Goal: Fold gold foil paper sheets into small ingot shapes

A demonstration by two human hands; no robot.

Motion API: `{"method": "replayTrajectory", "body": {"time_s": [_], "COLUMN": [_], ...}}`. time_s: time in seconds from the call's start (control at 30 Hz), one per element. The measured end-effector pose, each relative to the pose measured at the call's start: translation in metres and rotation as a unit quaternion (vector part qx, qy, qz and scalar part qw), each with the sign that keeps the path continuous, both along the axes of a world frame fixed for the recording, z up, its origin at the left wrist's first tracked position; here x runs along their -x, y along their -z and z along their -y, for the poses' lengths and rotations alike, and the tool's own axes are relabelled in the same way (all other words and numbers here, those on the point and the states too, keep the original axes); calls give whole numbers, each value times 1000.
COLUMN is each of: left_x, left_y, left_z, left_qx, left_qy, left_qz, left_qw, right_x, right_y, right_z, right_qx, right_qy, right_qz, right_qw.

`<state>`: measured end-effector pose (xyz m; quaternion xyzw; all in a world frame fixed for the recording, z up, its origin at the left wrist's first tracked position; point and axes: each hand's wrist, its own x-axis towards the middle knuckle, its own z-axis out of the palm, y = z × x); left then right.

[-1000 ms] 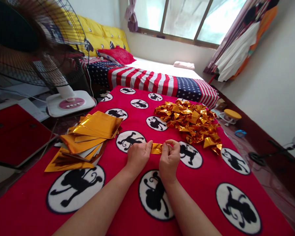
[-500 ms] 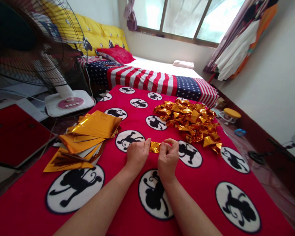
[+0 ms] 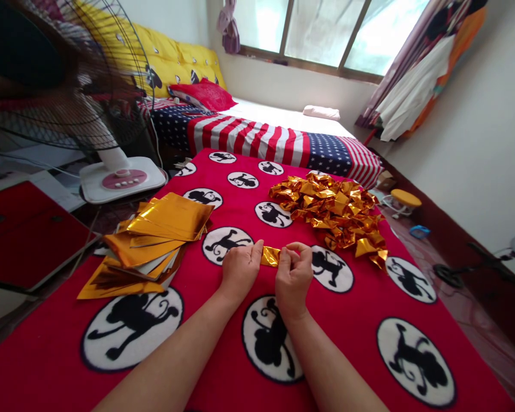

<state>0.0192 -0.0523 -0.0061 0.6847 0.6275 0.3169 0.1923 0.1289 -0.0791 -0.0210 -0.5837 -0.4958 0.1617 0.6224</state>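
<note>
My left hand point(image 3: 239, 270) and my right hand point(image 3: 293, 276) pinch the two ends of a small folded piece of gold foil paper point(image 3: 270, 256), held just above the red blanket point(image 3: 360, 297) printed with black monkeys in white circles. Both hands have their fingers closed on the piece. A stack of flat gold foil sheets point(image 3: 148, 240) lies to the left of my hands. A heap of folded gold pieces point(image 3: 332, 212) lies beyond my right hand, further back on the blanket.
A standing fan with a white base point(image 3: 120, 180) sits at the left, its cage filling the top left. A red board point(image 3: 21, 234) lies beside it. Behind is a bed with a stars-and-stripes cover point(image 3: 274, 140), and a window above it.
My hands have drawn slightly closer together on the gold piece, which looks a little shorter between them. Nothing else has moved.
</note>
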Motion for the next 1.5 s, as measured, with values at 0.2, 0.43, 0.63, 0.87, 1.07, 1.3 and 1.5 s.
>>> {"method": "replayTrajectory", "body": {"time_s": [0.2,0.43,0.63,0.87,1.07,1.3,1.5], "left_x": [-1,2,11,15,15,13,11], "left_y": [-2,-4,-4,-5,-5,-6,-6], "left_z": [2,1,-3,0,1,1,1], "left_qx": [-4,-6,-16,-47,-78,-82,-87], "left_qy": [7,-3,-22,1,-1,2,-2], "left_qz": [-42,3,43,23,3,6,-4], "left_qw": [999,1000,999,999,997,997,996], "right_x": [-1,-1,-6,-11,-13,-12,-11], "right_y": [0,-3,-5,-5,-5,-5,-2], "right_z": [0,0,-1,-2,-2,-2,-5], "right_qx": [3,6,8,4,9,19,46], "right_qy": [9,-8,-29,10,7,-3,-17], "right_qz": [-12,-36,-40,-13,-9,-1,10], "right_qw": [1000,999,999,1000,1000,1000,999]}}
